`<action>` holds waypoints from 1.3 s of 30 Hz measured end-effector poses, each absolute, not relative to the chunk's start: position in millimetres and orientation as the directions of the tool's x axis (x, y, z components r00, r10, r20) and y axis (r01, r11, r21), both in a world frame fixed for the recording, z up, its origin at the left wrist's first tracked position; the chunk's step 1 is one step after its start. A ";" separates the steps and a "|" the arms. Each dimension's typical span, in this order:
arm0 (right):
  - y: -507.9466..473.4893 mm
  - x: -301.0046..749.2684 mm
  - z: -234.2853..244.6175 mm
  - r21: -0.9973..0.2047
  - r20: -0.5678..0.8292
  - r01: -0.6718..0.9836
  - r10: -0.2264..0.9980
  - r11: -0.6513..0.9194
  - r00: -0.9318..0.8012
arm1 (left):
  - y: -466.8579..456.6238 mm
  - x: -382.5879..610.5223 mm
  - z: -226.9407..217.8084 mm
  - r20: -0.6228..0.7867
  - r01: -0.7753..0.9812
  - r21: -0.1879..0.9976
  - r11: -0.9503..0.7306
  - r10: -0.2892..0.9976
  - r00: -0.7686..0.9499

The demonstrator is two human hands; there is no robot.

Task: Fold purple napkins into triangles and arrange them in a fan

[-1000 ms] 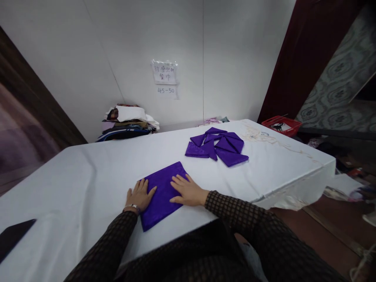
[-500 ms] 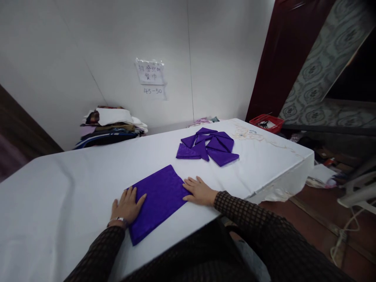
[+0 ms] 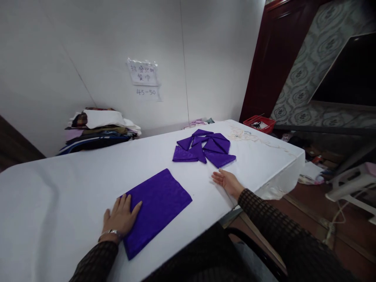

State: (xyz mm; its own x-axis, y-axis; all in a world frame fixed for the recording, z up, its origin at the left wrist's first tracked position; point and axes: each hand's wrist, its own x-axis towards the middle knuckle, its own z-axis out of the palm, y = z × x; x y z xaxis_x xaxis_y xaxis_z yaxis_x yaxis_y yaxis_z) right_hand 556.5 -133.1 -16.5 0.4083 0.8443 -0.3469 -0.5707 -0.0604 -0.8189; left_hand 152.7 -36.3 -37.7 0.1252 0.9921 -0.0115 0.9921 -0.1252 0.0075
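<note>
A purple cloth (image 3: 155, 205) folded into a flat rectangle lies on the white table (image 3: 58, 184) just in front of me. My left hand (image 3: 120, 215) rests flat on its near left corner, fingers spread, a watch on the wrist. My right hand (image 3: 226, 181) lies open on the bare tablecloth to the right of the cloth, apart from it, palm turned partly up. Farther back sits a cluster of purple napkins folded into triangles (image 3: 204, 148), a short way beyond my right hand.
A stack of folded fabrics (image 3: 96, 129) lies at the table's back left against the wall, under a paper note (image 3: 143, 74). A red basket (image 3: 260, 123) stands beyond the far right corner. The table edge drops off right of my right hand; a white stool (image 3: 352, 182) stands on the floor.
My right hand has slid off the purple cloth to the right and now lies on the bare tablecloth. My left hand stays on the cloth. The view has swung rightward.
</note>
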 end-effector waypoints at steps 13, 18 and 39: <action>-88.4 585.6 -10.2 -0.748 -0.540 -0.644 0.713 -0.162 0.448 | -35.3 153.5 -40.2 -0.004 0.991 0.041 -0.129 0.992 0.129; -78.2 595.1 -3.4 -0.767 -0.578 -0.583 0.682 -0.267 0.448 | -36.1 154.3 -38.6 -0.011 0.991 0.027 -0.130 0.991 0.130; -75.9 587.3 -16.0 -0.196 0.151 0.925 0.923 -0.324 0.355 | -39.7 156.8 -35.0 -0.018 0.991 0.057 -0.122 0.992 0.123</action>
State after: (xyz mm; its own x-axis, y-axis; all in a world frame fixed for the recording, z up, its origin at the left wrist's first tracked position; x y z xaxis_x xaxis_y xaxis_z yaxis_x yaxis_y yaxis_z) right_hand 587.3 -75.9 -16.0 0.3551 0.9226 0.1506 0.9255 -0.3242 -0.1961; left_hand 156.8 -39.7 -35.0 0.1229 0.9923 -0.0177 0.9910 -0.1217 0.0566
